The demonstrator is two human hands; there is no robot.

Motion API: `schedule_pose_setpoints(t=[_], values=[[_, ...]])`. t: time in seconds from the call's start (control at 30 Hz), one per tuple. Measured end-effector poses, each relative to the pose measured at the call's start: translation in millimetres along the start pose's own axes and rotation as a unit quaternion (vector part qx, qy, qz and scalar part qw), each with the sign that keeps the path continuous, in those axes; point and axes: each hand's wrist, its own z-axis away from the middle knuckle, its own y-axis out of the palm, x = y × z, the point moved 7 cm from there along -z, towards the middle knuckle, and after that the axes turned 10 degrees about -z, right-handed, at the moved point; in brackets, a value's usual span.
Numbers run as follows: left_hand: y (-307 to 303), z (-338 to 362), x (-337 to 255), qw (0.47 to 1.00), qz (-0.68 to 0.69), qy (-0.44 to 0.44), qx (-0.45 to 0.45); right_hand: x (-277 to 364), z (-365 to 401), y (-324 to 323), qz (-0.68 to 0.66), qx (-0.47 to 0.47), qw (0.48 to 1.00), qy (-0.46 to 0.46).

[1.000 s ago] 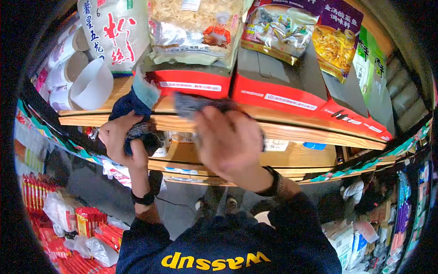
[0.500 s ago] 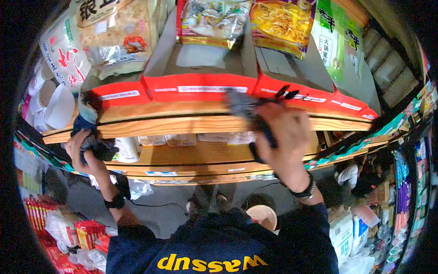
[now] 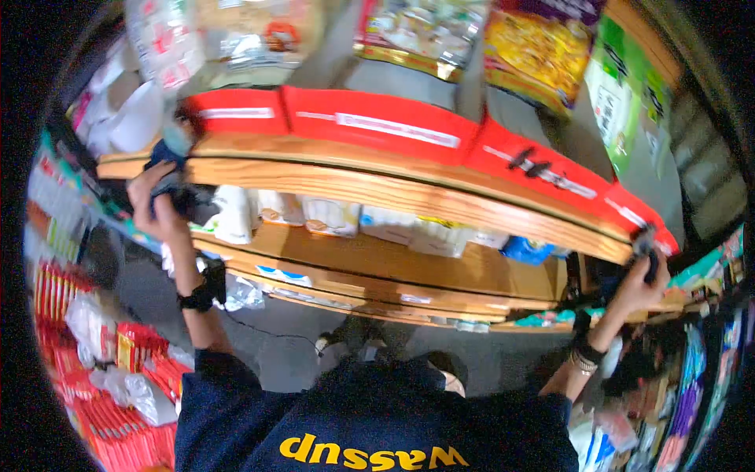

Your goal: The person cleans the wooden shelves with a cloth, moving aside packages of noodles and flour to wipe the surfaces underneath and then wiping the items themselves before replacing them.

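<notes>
At the left end of the upper wooden shelf, my left hand (image 3: 160,208) is closed round a dark blue, soft-looking thing (image 3: 167,157); a paler grey-green part sticks up above it. Its exact kind is blurred. Far to the right, my right hand (image 3: 646,285) has its fingers wrapped round a small black and grey thing (image 3: 651,266) at the shelf's right end. I cannot make out what that is. Between the hands runs the wooden shelf edge (image 3: 377,186), with red-fronted display boxes (image 3: 377,130) standing on it.
Packets of food (image 3: 539,59) stand in the boxes. Black marks (image 3: 543,169) show in front of one red box. White packs (image 3: 332,216) and a blue pack (image 3: 525,249) sit on the lower shelf. Red goods (image 3: 118,429) and plastic bags (image 3: 98,326) fill the lower left.
My right hand has moved from the middle of the shelf to its right end, with the dark thing in it. My left hand stays at the left end. The view has tilted.
</notes>
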Motion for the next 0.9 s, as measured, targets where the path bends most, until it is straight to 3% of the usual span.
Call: schedule_pose_setpoints(t=[0.07, 0.1, 0.2, 0.23, 0.33, 0.37, 0.43, 0.53, 0.6, 0.73, 0.77, 0.9], values=[[-3.8, -0.5, -1.6, 1.000, -0.015, 0.011, -0.001, -17.7, 4.1, -0.4, -0.033, -0.014, 0.999, 0.037], [-5.9, -3.4, -5.5, 1.000, -0.025, -0.013, 0.004, -2.8, 4.4, -4.1, -0.035, -0.041, 0.989, 0.138], [-7.5, 2.4, -3.0, 0.995, -0.023, -0.094, -0.014, -2.6, 6.0, -0.6, 0.022, -0.024, 0.994, 0.107], [-7.4, 0.0, -23.8, 0.992, -0.064, -0.107, -0.012, -7.1, 10.0, -1.3, 0.026, -0.042, 0.997, 0.056], [13.2, 9.8, -77.1, 0.999, 0.025, -0.030, 0.033, -3.0, 11.3, 1.7, 0.040, -0.045, 0.997, 0.053], [18.4, 5.9, -101.7, 0.997, 0.035, -0.024, 0.070, 11.9, 1.5, 1.4, 0.088, -0.005, 0.995, 0.056], [33.8, 10.7, -134.4, 0.989, 0.054, 0.022, 0.133, -3.0, 0.2, 6.6, 0.061, 0.027, 0.998, 0.024], [37.8, 2.3, -168.5, 0.989, 0.005, 0.092, 0.115, 5.2, 0.5, 12.5, 0.051, 0.057, 0.997, 0.028], [38.5, 0.8, -158.6, 0.989, 0.012, 0.098, 0.111, 13.5, -2.6, 12.0, 0.039, 0.067, 0.997, 0.023], [29.4, -9.3, -121.2, 0.991, -0.039, 0.098, 0.081, 38.4, -12.8, 19.6, 0.083, 0.176, 0.980, 0.041], [22.9, -20.2, -94.1, 0.988, -0.100, 0.058, 0.105, 35.3, -11.7, 16.8, 0.074, 0.167, 0.982, 0.048], [21.8, -36.1, -70.5, 0.978, -0.138, 0.047, 0.152, 49.0, -7.6, 18.5, 0.077, 0.152, 0.984, 0.057]])
